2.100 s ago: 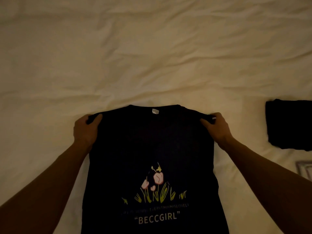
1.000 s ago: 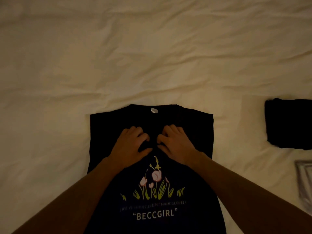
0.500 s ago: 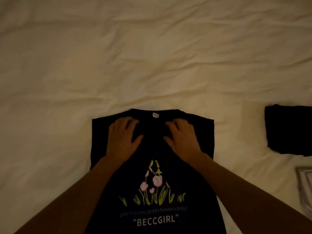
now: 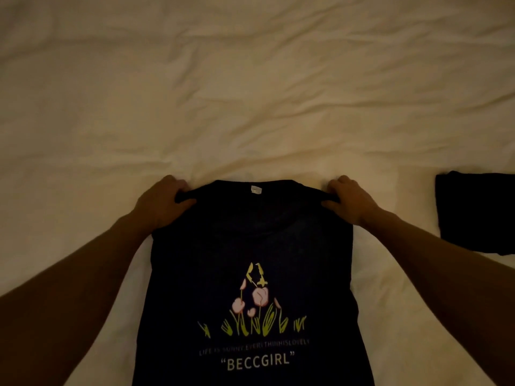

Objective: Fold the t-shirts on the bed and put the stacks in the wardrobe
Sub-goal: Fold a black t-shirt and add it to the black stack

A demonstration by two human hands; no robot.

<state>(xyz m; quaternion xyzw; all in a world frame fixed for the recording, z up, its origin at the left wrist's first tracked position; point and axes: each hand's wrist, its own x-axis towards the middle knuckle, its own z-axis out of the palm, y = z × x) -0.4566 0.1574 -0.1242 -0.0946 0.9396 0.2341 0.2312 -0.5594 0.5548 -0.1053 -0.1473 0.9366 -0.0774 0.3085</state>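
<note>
On bed (image 4: 250, 93), both hands pinching t-shirt (image 4: 250, 240) shoulders (print up)

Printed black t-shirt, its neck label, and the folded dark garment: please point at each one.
Printed black t-shirt (image 4: 250, 246), head view, plain chest area.
Neck label (image 4: 255, 190), head view, its centre.
Folded dark garment (image 4: 476, 213), head view, middle of its top.

The black printed cotton t-shirt (image 4: 250, 260) runs off the bottom edge, its hem unseen. Right of it, a folded dark garment (image 4: 476, 213) is cut by the right edge. The small caption above "BECCGIRL" is too blurred to read.
</note>
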